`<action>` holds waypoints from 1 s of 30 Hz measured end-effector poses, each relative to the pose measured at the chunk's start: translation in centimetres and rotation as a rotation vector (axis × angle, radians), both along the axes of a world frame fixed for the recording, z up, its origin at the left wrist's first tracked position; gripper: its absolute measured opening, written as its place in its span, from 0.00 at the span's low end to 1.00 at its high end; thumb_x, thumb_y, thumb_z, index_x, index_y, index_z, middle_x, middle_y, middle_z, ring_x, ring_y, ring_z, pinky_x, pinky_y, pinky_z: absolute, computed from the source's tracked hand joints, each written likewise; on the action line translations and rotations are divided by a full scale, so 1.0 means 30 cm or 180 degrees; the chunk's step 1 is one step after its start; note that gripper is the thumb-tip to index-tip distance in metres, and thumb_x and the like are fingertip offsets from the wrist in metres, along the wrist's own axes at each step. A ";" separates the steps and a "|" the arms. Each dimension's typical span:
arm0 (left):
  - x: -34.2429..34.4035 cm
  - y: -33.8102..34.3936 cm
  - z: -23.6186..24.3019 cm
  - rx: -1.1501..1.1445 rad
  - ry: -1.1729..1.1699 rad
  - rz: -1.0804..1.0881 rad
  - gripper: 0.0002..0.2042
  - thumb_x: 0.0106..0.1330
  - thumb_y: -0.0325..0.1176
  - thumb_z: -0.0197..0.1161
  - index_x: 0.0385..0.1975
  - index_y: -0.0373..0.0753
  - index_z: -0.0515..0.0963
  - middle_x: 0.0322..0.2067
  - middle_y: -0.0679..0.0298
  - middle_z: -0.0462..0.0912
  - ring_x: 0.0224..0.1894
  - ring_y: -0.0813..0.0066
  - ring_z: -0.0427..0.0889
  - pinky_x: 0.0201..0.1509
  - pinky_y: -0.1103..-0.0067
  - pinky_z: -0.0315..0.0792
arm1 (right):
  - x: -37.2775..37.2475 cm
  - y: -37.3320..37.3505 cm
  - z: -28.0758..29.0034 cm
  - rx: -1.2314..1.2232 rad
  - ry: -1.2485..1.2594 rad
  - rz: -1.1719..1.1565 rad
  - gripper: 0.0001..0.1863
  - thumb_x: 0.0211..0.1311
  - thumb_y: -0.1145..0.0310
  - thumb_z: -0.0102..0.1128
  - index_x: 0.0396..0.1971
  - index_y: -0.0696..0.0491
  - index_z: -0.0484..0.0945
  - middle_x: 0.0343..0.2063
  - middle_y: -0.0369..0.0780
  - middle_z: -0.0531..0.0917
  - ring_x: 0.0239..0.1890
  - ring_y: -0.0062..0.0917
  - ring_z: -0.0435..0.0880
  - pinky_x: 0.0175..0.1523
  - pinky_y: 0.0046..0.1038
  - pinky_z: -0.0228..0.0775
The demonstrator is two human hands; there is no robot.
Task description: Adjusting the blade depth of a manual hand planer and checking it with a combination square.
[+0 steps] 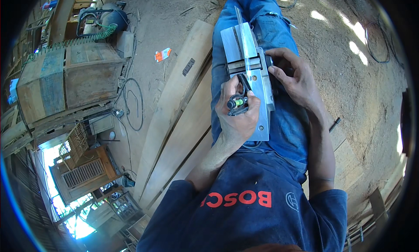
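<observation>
An electric hand planer (264, 101) lies upside down across my thighs, its bright metal sole facing up. A dark slot with the cutter drum (242, 65) crosses the sole. My left hand (239, 114) is closed around the black head of a combination square (248, 44), where a green level vial shows. The square's steel rule lies lengthwise along the sole, over the slot, and its tip sticks out past the far end. My right hand (297, 79) is curled at the planer's right side, thumb and fingers pinching a dark part beside the drum; that part is mostly hidden.
Long wooden boards (181, 92) lie at my left, one with a dark mortise. Beyond them stand a wooden cabinet (94, 77), an air compressor (114, 18) with a green coiled hose, and a slatted wooden piece (85, 173). Cables (133, 105) and an orange-white packet (163, 54) lie on the dirt floor.
</observation>
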State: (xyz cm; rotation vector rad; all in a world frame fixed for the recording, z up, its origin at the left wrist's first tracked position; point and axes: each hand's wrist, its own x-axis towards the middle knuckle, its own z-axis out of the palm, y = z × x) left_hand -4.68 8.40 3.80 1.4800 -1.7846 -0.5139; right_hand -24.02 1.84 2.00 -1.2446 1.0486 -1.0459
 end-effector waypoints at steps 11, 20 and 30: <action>0.000 -0.006 0.002 0.0028 0.0098 -0.0024 0.25 0.63 0.23 0.62 0.61 0.28 0.67 0.36 0.54 0.77 0.32 0.66 0.80 0.35 0.74 0.76 | -0.004 -0.010 -0.020 0.0066 0.0139 0.0036 0.16 0.74 0.70 0.64 0.57 0.57 0.81 0.37 0.35 0.83 0.33 0.16 0.74 0.37 0.18 0.62; -0.002 -0.027 0.009 -0.0046 0.0045 -0.0038 0.23 0.63 0.23 0.60 0.60 0.28 0.68 0.37 0.53 0.78 0.32 0.65 0.80 0.35 0.73 0.77 | 0.002 -0.025 -0.003 0.0254 0.0633 0.0022 0.14 0.72 0.66 0.67 0.52 0.57 0.85 0.30 0.33 0.80 0.27 0.16 0.70 0.31 0.21 0.61; -0.009 -0.021 0.003 0.0047 0.0144 0.0031 0.23 0.63 0.24 0.60 0.59 0.27 0.68 0.37 0.52 0.78 0.32 0.65 0.80 0.35 0.73 0.77 | -0.019 -0.029 -0.004 -0.0008 0.0648 0.0121 0.17 0.73 0.62 0.67 0.53 0.59 0.85 0.27 0.35 0.82 0.25 0.17 0.70 0.30 0.22 0.62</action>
